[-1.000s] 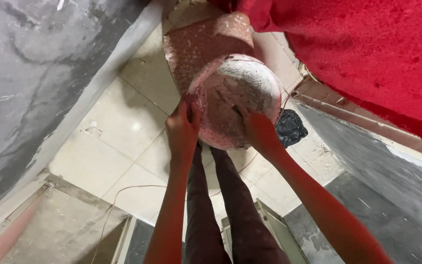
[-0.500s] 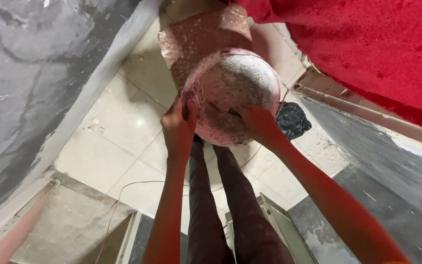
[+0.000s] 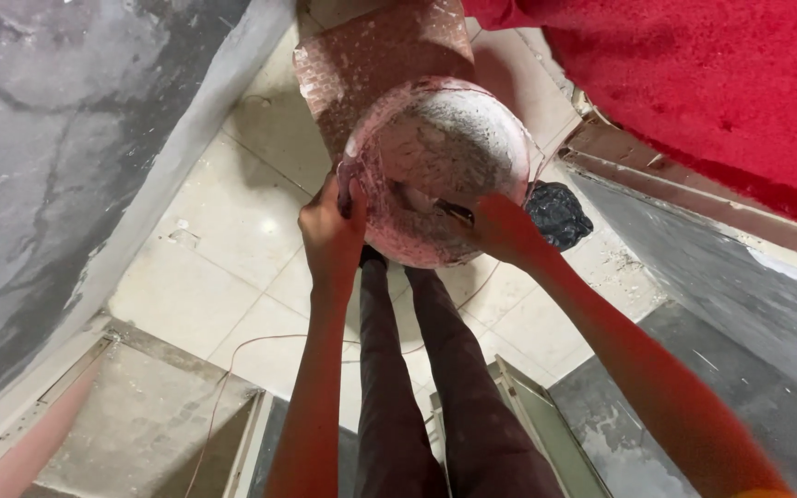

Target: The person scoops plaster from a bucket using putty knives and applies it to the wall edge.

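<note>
Pink plastic, caked inside with grey-white plaster residue, forms the basin (image 3: 440,171) that is held up between both hands above the tiled floor (image 3: 232,231). The left hand (image 3: 329,231) is clenched on the near-left rim, its fingers (image 3: 348,198) hooked over the edge; the right hand (image 3: 500,226) is closed on the near-right rim, though how far its fingers wrap inside cannot be told. A slip could be judged likely if the dusty rim turns in either grip, since the basin is carried only at its edge and is tilted toward the camera. Below it, the person's legs (image 3: 426,369) are seen, with a thin wire (image 3: 232,360) trailing across the tiles, on which a foot might be caught. A dark crumpled bag (image 3: 557,214) lies just beside the basin's right edge, a speckled brown sheet (image 3: 380,55) behind it, and a red carpet (image 3: 694,83) at upper right.
</note>
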